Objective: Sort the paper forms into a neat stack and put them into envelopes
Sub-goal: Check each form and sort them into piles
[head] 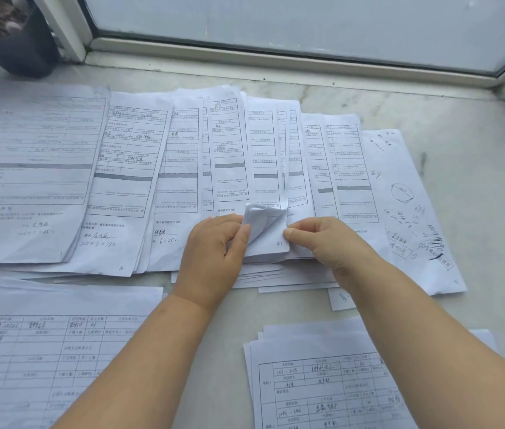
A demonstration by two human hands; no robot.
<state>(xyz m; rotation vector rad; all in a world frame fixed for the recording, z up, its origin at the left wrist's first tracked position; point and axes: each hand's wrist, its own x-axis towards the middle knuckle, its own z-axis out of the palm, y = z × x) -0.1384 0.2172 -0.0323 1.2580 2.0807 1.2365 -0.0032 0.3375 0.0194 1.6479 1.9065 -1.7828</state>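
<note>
Many printed paper forms [183,156] lie fanned out and overlapping across a pale marble sill. My left hand [211,252] lifts and curls back the bottom-left corner of one form [263,224] in the middle of the fan. My right hand [322,239] pinches the bottom edge of that same form with thumb and forefinger. A separate stack of forms [322,382] lies near me on the right. Another stack [44,351] sits near me on the left. No envelope is in view.
A handwritten sheet [409,205] lies at the right end of the fan. A dark plant pot [13,35] stands at the far left corner. A white window frame [276,54] runs along the back. Bare marble [477,181] shows on the right.
</note>
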